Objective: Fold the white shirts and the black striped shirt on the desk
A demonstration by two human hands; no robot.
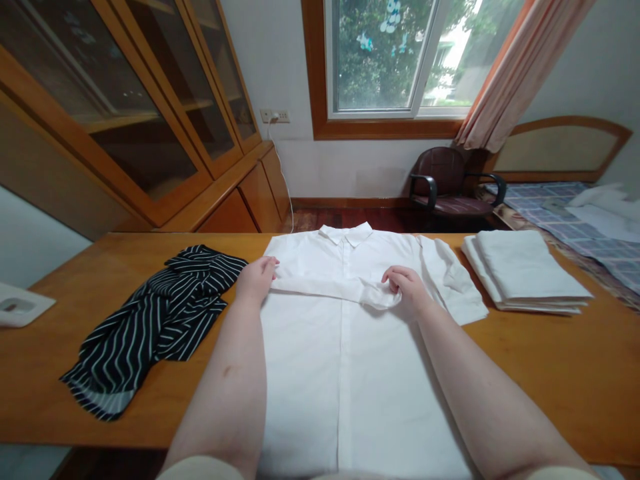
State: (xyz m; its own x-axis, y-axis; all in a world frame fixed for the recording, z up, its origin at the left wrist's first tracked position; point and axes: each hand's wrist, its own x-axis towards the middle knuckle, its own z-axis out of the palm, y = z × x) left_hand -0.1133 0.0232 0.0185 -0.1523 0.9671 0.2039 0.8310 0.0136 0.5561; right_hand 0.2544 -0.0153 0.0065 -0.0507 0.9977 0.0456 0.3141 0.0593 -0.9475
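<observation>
A white button-up shirt (305, 373) lies front up on the wooden table, its collar at the far side. Its left-hand sleeve (320, 288) is folded across the chest. My left hand (257, 279) is at the fold near the shoulder edge, fingers closed on the sleeve. At the sleeve's cuff end, my right hand (404, 283) has its fingers curled round the fabric. The other sleeve (450, 277) stretches out to the right on the table.
A crumpled black-and-white striped garment (160, 313) lies left of the shirt. Folded white cloths (525, 270) are stacked at the right. The wooden table (550, 373) carries all of these. Beyond it stand a glass-door cabinet (215, 173), an armchair (443, 177) and a bed (565, 207).
</observation>
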